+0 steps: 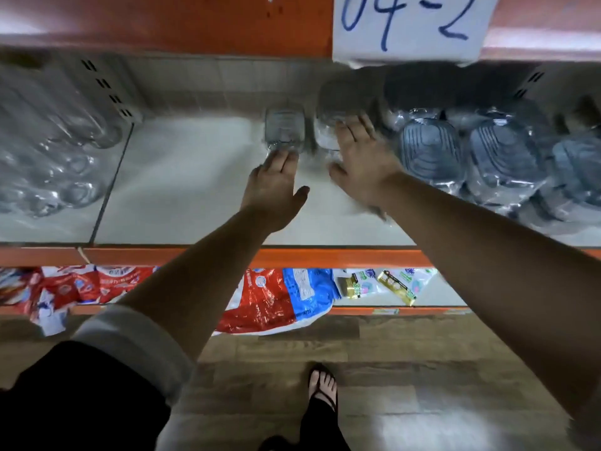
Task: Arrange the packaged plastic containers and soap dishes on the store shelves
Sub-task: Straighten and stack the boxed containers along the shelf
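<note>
Two clear packaged containers stand side by side at the back of the white shelf (182,190). My left hand (274,185) reaches in flat, fingertips touching the front of the left container (284,128). My right hand (359,161) lies spread over the right container (328,131), fingers apart, palm down on its wrapping. Neither hand visibly grips anything. To the right, grey ribbed soap dishes (429,151) in clear bags lie in a row, with more (502,154) beside them.
Clear plastic packaged items (48,151) fill the shelf's left section behind a divider. An orange shelf edge (292,257) runs across the front. Red and blue bags (276,301) lie on the shelf below. A paper label "04-2" (409,24) hangs above. My sandalled foot (322,392) is on the wooden floor.
</note>
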Demonstrator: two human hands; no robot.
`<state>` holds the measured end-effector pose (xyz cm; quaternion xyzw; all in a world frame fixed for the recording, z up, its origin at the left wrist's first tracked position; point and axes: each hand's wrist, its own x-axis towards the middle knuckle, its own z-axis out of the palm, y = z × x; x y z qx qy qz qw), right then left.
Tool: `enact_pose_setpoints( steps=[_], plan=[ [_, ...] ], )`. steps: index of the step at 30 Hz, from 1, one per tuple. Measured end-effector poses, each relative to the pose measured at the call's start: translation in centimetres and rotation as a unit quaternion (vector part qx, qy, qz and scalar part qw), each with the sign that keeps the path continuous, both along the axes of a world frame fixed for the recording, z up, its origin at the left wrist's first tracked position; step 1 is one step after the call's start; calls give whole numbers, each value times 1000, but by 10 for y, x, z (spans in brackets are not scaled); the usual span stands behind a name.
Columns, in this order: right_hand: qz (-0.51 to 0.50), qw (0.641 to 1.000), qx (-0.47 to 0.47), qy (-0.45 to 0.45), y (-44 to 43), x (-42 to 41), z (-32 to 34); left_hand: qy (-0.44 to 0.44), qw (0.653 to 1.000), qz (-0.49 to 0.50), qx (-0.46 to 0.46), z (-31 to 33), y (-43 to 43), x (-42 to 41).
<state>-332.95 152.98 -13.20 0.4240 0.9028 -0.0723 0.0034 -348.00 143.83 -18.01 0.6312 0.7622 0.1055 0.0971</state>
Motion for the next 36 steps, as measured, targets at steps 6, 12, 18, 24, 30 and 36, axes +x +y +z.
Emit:
enact_pose_setpoints(
  steps=[6,12,18,24,30,36],
  plan=[
    [-20,999,-23,-28,41,-23,-14,7,996,72,-52,-21,50,-15],
    [-87,996,-4,17,36,-35,-29,40,990,122,52,-29,34,-13],
    [-91,993,51,57,13,-28,-37,-15,986,134,102,-30,7,-10],
    [-70,990,26,118,-55,2,-24,-73,984,110,117,-13,-59,7],
    [-75,987,22,140,-136,39,25,-87,985,74,127,43,-135,27],
    [-89,969,27,229,-208,80,89,-94,982,13,164,104,-209,51]
  ],
)
